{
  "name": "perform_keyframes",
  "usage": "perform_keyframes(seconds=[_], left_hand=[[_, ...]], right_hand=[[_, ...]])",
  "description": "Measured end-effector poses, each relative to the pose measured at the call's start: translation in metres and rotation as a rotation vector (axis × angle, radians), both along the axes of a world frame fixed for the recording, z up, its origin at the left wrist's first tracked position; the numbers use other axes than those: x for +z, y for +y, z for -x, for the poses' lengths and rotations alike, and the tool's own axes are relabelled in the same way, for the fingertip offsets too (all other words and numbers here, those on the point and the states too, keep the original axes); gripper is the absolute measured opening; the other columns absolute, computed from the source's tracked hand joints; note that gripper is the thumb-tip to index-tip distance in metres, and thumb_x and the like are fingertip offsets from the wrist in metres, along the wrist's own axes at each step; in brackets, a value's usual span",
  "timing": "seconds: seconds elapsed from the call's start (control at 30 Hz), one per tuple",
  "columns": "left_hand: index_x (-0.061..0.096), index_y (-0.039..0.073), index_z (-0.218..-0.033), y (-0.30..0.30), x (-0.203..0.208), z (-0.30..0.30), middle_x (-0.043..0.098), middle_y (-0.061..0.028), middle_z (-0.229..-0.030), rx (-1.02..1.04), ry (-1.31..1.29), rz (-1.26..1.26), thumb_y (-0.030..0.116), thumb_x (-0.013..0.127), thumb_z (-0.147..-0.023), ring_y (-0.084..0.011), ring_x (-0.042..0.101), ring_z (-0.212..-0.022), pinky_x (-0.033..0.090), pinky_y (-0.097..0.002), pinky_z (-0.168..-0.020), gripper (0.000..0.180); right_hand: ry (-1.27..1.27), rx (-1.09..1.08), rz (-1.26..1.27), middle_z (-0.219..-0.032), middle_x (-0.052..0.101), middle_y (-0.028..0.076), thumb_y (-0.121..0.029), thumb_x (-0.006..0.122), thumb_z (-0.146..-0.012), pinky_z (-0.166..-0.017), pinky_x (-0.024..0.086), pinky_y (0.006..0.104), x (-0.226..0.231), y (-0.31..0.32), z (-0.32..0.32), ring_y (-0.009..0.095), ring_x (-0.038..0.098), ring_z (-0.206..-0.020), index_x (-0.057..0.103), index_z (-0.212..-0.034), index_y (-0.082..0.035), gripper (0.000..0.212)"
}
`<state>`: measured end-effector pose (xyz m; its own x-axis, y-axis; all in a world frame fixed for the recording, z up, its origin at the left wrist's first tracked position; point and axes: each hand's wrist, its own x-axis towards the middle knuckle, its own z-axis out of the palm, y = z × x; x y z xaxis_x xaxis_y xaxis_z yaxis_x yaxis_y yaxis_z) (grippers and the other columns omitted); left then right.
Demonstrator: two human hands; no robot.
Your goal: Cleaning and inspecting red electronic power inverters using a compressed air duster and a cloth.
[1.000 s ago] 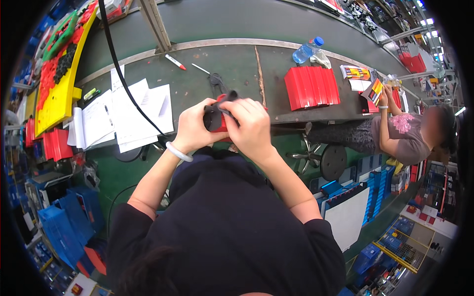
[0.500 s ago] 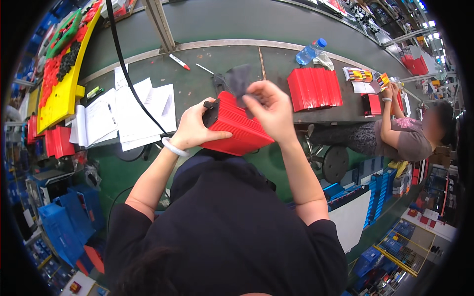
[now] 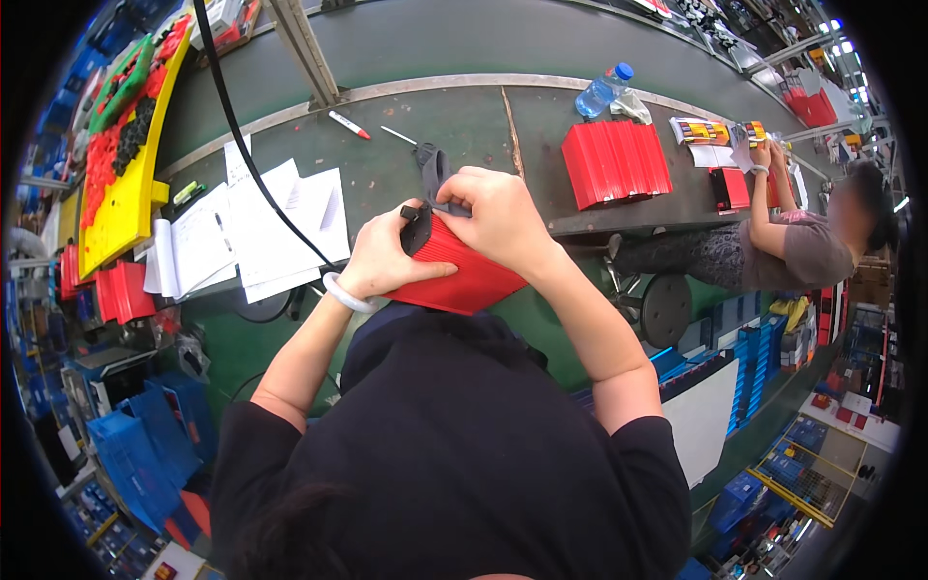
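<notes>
Left hand (image 3: 382,259) holds red case (image 3: 472,277); right hand (image 3: 503,220) pinches dark-grey piece (image 3: 448,205).

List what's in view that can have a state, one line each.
Left hand: closed around red case's end
Right hand: fingers pinched on dark strip
Red case: held, tilted
Dark strip: pinched, partly hidden
Bottle: capped
Marker: lying down
Papers: loose, overlapping
</notes>
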<state>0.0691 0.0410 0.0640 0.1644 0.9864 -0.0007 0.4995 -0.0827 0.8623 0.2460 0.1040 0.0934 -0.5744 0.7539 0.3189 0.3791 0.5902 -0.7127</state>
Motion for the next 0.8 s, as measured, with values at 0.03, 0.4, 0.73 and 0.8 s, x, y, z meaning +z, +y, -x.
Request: perform_keyframes(seconds=[0.03, 0.4, 0.73, 0.8], left_hand=[[0.058, 0.004, -0.102, -0.001, -0.001, 0.0, 0.062, -0.0111, -0.076, -0.006, 0.003, 0.0, 0.038, 0.083, -0.054, -0.0272, 0.062, -0.071, 0.049, -0.0346, -0.07, 0.064], [0.059, 0.005, -0.103, 0.001, -0.003, 0.006, 0.065, -0.0075, -0.08, -0.039, -0.018, -0.029, 0.035, 0.085, -0.055, -0.0201, 0.064, -0.075, 0.049, -0.0308, -0.072, 0.063], [0.056, 0.003, -0.117, -0.003, -0.029, 0.013, 0.063, -0.0081, -0.111, 0.514, -1.2, 0.549, 0.026, 0.065, -0.087, -0.0191, 0.062, -0.101, 0.051, -0.0346, -0.084, 0.039], [0.052, 0.005, -0.123, 0.001, -0.035, 0.015, 0.062, -0.0087, -0.116, 0.517, -1.351, 0.591, 0.031, 0.063, -0.087, -0.0206, 0.06, -0.105, 0.049, -0.0375, -0.09, 0.045]], right_hand=[[-0.053, -0.121, -0.188, -0.074, 0.061, 0.011, -0.003, 0.069, -0.07, -0.057, 0.049, 0.0313, -0.004, 0.0, 0.002, 0.024, 0.062, -0.063, 0.062, -0.08, 0.0, 0.012], [0.149, -0.007, 0.194, -0.074, 0.059, 0.006, -0.003, 0.068, -0.074, -0.059, 0.046, 0.0249, -0.001, -0.001, -0.001, 0.012, 0.059, -0.067, 0.063, -0.084, 0.0, 0.011], [0.904, -0.462, 0.488, -0.1, 0.058, 0.002, 0.003, 0.056, -0.088, -0.083, 0.043, 0.0218, -0.023, 0.012, -0.104, 0.008, 0.054, -0.092, 0.053, -0.101, -0.003, 0.014], [1.056, -0.494, 0.579, -0.099, 0.059, 0.004, 0.002, 0.057, -0.089, -0.08, 0.046, 0.0236, -0.027, 0.005, -0.104, 0.01, 0.057, -0.09, 0.053, -0.104, -0.003, 0.016]])
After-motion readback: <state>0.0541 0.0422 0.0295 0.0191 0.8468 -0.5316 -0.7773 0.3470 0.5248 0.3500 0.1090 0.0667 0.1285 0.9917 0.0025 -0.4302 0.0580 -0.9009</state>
